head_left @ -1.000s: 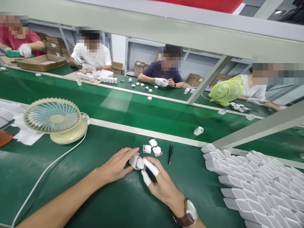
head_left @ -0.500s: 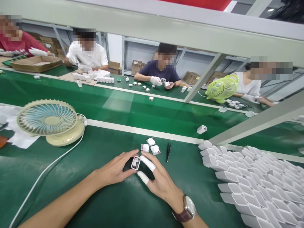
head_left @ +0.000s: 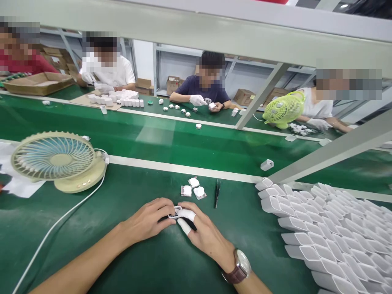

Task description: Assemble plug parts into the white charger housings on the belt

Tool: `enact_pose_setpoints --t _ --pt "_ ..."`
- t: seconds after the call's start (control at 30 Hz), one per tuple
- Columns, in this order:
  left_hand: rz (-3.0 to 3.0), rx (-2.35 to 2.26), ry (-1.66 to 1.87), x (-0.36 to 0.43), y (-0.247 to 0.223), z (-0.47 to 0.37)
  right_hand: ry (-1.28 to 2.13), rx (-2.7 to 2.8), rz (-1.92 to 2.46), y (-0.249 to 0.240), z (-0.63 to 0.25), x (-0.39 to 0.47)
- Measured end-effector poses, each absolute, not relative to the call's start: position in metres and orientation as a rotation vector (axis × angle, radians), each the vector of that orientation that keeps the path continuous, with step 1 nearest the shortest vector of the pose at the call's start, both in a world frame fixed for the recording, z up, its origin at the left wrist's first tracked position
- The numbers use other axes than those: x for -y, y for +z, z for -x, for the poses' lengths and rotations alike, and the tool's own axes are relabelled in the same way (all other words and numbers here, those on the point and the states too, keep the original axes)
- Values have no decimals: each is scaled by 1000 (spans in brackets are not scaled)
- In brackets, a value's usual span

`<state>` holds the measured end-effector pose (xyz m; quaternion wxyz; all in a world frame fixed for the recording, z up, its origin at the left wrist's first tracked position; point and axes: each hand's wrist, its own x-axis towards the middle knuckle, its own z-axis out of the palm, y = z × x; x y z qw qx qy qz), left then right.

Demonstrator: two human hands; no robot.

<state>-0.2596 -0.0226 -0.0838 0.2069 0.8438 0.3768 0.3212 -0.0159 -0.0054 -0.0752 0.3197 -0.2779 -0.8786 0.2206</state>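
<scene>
The white casing (head_left: 174, 216) was between the two hands, over the near part of the green bench (head_left: 137, 261), its open end showing; whether its underside touched the surface was hidden. The left hand (head_left: 153, 216) was closed around it, fingers on the far side and thumb on the near side. The right hand (head_left: 210, 239) had its white-covered index fingertip at the opening and its covered thumb just beside; whether those two pinched anything could not be told. Something dark showed inside, too small to make out, and a push from that fingertip at a slant could have tipped or jammed it against the wall. Too light a left grip could have let the casing twist under such a push, and a loose finger cover might have snagged on the rim. Just beyond the hands lay three white-topped pieces (head_left: 199, 192), close enough that a knuckle sliding forward could have scattered them, and beside them the black tweezers (head_left: 217, 194), whose tips might have scratched a piece knocked against them. Farther right, rows of casings (head_left: 333, 241) stood packed together, so a bump from the right forearm could have toppled several.
</scene>
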Motion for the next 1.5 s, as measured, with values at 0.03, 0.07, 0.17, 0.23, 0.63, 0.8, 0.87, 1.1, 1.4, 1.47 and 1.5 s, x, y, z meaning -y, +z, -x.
enact_pose_setpoints --t 0.03,0.07,0.17,0.23,0.63,0.8,0.87,1.1,1.4,1.47,1.5 --pt "-2360 -1025 903 22 -84 259 580 2313 736 -75 16 6" --pt "-2361 -1000 916 22 -84 259 587 2314 740 -74 16 6" --pt "-2322 -940 982 21 -85 257 631 2306 737 -72 17 6" --pt "-2274 -940 1026 21 -84 255 673 2280 742 -72 18 6" --pt "-1264 -892 1049 27 -78 244 1491 1584 765 -77 29 9" --pt "-1114 -922 1141 24 -83 238 1590 1514 719 -82 32 12" --pt "-1104 -939 1149 25 -81 236 1612 1486 757 -86 32 12" --pt "-1034 -1016 1138 27 -77 233 1656 1487 828 -86 31 10" --pt "-1087 -1088 1089 26 -72 239 1557 1621 792 -87 31 11" --pt "-1148 -1065 1073 26 -72 243 1394 1728 804 -88 30 11" --pt "-1177 -1041 1068 26 -73 244 1288 1792 811 -88 30 12"
